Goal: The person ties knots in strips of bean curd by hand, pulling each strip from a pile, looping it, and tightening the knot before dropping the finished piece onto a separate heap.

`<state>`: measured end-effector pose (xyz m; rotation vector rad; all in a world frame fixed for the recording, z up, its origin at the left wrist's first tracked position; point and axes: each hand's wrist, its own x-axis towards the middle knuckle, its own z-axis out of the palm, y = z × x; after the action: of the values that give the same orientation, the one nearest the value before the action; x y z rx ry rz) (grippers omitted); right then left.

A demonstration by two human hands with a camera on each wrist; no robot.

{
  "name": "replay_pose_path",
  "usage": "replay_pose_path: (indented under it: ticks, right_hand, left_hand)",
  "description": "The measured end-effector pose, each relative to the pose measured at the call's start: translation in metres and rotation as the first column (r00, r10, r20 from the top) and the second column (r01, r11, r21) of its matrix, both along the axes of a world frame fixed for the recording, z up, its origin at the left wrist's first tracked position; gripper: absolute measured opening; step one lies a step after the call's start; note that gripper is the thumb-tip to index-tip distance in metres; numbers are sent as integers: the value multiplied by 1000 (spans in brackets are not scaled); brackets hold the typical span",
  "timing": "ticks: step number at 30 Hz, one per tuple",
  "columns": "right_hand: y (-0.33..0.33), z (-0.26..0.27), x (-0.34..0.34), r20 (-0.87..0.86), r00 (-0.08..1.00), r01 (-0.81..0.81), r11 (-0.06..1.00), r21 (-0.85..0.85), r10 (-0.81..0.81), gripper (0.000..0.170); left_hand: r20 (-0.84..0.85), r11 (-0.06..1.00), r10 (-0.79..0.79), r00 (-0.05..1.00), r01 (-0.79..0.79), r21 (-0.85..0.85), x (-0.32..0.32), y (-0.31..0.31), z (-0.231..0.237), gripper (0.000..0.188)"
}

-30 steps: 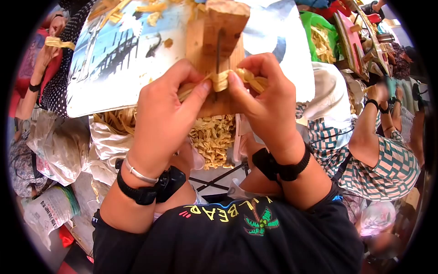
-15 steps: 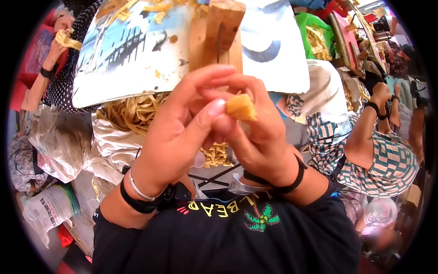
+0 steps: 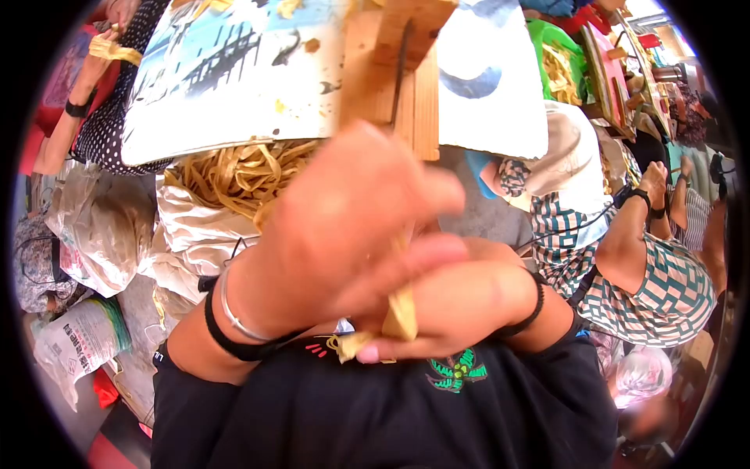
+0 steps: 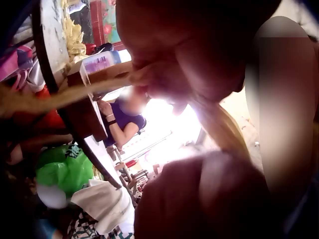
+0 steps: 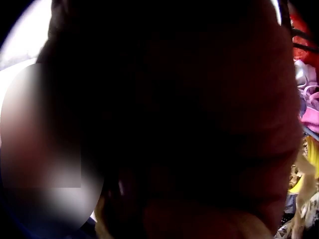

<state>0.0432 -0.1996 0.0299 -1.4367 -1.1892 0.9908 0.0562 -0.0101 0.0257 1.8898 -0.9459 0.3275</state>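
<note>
A flat, pale-yellow strip [image 3: 401, 314] runs between my two hands, close in front of the black shirt. My left hand [image 3: 336, 219], blurred, lies over the right and holds the strip; its fingers point right. Beneath it my right hand [image 3: 469, 291] grips the strip, whose folded end shows by a fingertip low in the head view. In the left wrist view, lengths of the strip [image 4: 227, 130] come out on both sides of a dark, curled hand. The right wrist view is mostly filled by a shadowed hand [image 5: 199, 109].
Ahead stands a white board table [image 3: 234, 117] with a wooden block stand [image 3: 410, 35] bearing a thin metal rod. Loose strips [image 3: 242, 176] fill a sack at the left. People sit at both sides; a green bag [image 3: 574, 47] of strips is at the right.
The hands have come back from the rod on the wooden stand toward the chest. The left hand has crossed over the right, and the strip now hangs between them.
</note>
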Motion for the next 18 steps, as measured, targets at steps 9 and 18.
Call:
replay_pose_path:
  ticks: [9,18]
  right_hand:
    - [-11,12,9,-446,750,475,867,-149,-488,32]
    - [-19,-2,11,-479,674,692,708,142,-563,18]
  left_hand:
    - [-552,981,23,833,-126,-150,-21,6,10,13]
    - [-338,977,-64,939,-10,-215,-12,8,-5,19]
